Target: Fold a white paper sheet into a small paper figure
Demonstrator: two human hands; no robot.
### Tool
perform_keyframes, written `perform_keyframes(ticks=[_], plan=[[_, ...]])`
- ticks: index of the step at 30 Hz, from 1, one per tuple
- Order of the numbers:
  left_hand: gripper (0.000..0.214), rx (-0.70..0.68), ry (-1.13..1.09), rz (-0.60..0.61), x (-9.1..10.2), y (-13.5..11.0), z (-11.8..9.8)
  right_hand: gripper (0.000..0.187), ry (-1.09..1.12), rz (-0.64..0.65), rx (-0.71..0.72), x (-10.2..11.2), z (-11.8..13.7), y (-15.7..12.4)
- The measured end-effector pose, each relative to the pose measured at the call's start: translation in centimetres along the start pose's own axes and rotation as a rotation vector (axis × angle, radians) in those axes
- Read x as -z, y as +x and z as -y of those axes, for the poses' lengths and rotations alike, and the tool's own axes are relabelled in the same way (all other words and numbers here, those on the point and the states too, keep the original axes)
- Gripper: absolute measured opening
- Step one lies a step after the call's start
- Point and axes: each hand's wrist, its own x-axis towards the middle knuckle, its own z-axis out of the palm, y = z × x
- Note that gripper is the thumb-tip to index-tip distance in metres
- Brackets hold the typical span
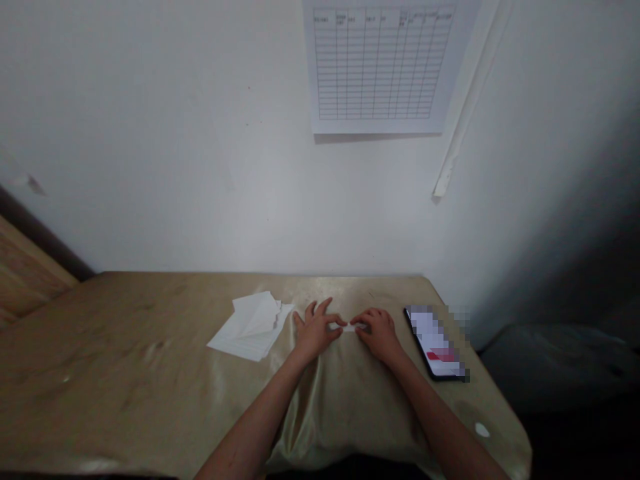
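Left of the phone [434,347], the left hand [316,330] (outer fingers spread) and curled right hand [379,328] pinch a paper scrap [349,328]; we judge it light, tearable, best held endwise.

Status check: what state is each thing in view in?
Left hand, pinching.
Right hand, pinching.
Small white paper, held between both hands.
Paper pile, loose, uneven.
Phone, face up, screen lit.
Printed chart, up on the wall.
Table cover, creased between the arms.
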Motion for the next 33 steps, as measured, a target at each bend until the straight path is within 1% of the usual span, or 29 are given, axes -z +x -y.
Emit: perform_keyframes(ticks=[4,7,11,13,17,21,25,33], plan=[[0.024,-0.007,0.018,-0.002,-0.1,-0.2,0.1,0.027,-0.005,0.013,0.016,0.1,-0.1,-0.1],[0.027,-0.027,0.033,-0.034,-0.1,-0.5,0.0,0.03,-0.007,0.014,0.04,0.1,-0.3,-0.1],[0.021,-0.048,0.012,-0.078,-0.3,-0.6,-0.4,0.031,-0.014,-0.02,0.044,-0.2,-0.5,-0.1],[0.016,-0.053,-0.007,-0.1,-0.5,-0.5,-0.6,0.028,-0.018,-0.035,0.039,-0.4,-0.5,-0.1],[0.012,-0.049,-0.034,-0.136,-1.0,-0.2,-0.8,0.016,-0.046,-0.075,0.038,-0.7,-0.2,-0.1],[0.01,-0.043,-0.047,-0.152,-1.3,-0.2,-0.8,0.014,-0.085,-0.088,0.033,-0.9,0.0,-0.1],[0.012,-0.027,-0.051,-0.136,-1.1,0.0,-0.9,0.015,-0.104,-0.083,0.025,-0.9,0.1,0.1],[0.018,0.017,-0.046,-0.044,-0.2,0.0,-1.1,0.014,-0.076,-0.044,-0.014,-0.6,0.2,0.2]])
